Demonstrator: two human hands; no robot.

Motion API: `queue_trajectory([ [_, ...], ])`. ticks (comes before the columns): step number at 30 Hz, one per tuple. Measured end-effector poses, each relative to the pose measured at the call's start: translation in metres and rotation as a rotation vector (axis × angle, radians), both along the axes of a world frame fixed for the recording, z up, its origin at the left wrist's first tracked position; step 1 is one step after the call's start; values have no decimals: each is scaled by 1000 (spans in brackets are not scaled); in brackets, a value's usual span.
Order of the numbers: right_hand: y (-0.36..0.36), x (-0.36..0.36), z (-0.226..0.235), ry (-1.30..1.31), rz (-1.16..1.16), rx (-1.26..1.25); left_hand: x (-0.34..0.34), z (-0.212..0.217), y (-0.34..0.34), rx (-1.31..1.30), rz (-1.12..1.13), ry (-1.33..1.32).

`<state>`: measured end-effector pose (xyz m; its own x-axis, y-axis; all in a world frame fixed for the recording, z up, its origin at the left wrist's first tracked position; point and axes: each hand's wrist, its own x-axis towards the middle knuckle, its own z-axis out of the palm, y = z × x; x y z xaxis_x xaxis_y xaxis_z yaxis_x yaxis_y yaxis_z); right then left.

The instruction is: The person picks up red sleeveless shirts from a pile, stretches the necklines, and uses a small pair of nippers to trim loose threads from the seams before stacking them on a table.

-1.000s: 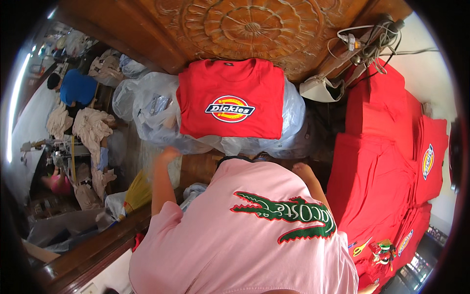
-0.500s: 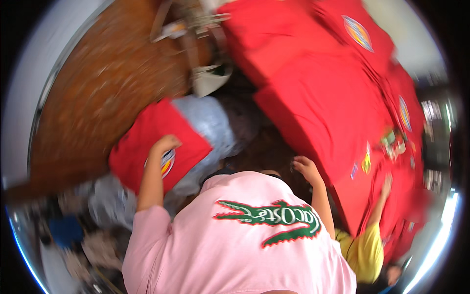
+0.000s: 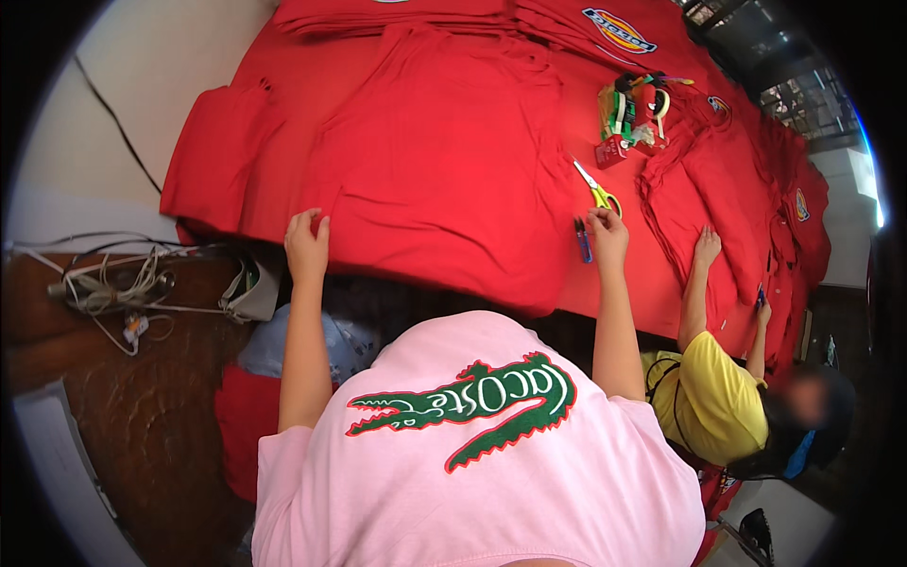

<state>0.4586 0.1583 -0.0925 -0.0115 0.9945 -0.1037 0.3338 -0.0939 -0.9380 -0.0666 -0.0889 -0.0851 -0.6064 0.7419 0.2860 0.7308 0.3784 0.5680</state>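
A red garment [image 3: 444,151] is spread over the red-covered table in front of me. My left hand [image 3: 307,248] is at its near left edge, thumb and fingers apart, with nothing visible in it. Past the garment's right side, my right hand [image 3: 609,236] has loosely bent fingers and no object visible in them. Scissors [image 3: 600,191] with yellow handles lie just beyond those fingertips. Small blue thread snips [image 3: 583,241] lie just left of the right hand. I cannot tell whether either hand touches the cloth.
A small box of tape rolls and tools [image 3: 631,115] stands beyond the scissors. Folded red garments [image 3: 614,38] line the far side. At right, a person in a yellow top [image 3: 713,402] handles red cloth. Tangled cables [image 3: 123,283] and a blue plastic bag [image 3: 312,340] are at lower left.
I have turned from the red folded garment on the bag at my left to face the table. My left hand has left that garment; both hands are now at the table's near side.
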Motion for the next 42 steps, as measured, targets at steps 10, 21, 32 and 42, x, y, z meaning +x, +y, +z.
queue_trajectory([
  [10, 23, -70, 37, -681, 189, 151, -12, -21, 95, -272, 105, -149],
  [21, -46, 2, 89, 116, 485, -718, -57, 64, -30, -451, 173, -551],
  [32, -47, -9, 22, -693, 107, -35, -34, 44, 63, -441, -171, -596],
  [42, -66, -33, 6, -1114, 0, 10, 139, 23, 264, -240, -716, -1262],
])
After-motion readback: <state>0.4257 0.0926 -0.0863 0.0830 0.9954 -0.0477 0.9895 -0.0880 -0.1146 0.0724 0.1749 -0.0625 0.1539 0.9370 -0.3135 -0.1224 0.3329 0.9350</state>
